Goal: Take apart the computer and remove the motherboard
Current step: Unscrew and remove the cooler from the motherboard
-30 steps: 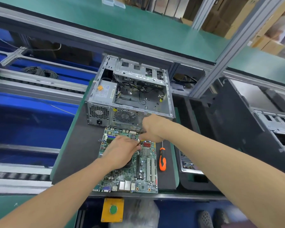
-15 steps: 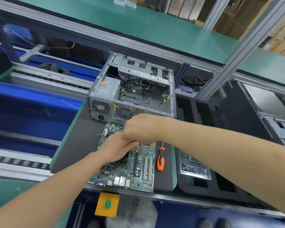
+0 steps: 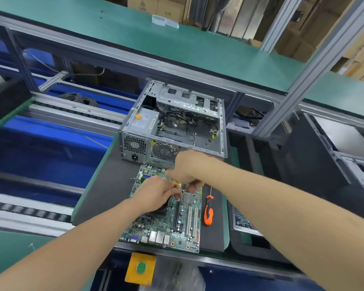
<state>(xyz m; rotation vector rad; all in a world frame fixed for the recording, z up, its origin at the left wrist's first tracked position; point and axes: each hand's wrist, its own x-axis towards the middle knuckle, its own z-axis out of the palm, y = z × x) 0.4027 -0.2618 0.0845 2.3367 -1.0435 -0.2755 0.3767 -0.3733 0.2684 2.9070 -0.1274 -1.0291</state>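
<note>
The green motherboard (image 3: 166, 225) lies flat on a black mat (image 3: 105, 196), out of the open metal computer case (image 3: 172, 127) that stands just behind it. The case holds a power supply and loose black cables. My left hand (image 3: 156, 194) rests on the board's upper middle with its fingertips pinched together. My right hand (image 3: 187, 169) reaches in from the right, fingers curled down against the same spot. A small yellow part (image 3: 174, 182) shows between the two hands; what it belongs to is hidden under the fingers.
An orange-handled screwdriver (image 3: 208, 213) lies on the mat right of the board. A black foam tray (image 3: 250, 244) with a metal plate sits further right, beside another dark case (image 3: 345, 164). A yellow box with a green button (image 3: 141, 267) hangs below the bench edge.
My right hand has slid left along the board's upper part and closed in on my left hand. The left hand stays on the board. The view has tilted up a little.
</note>
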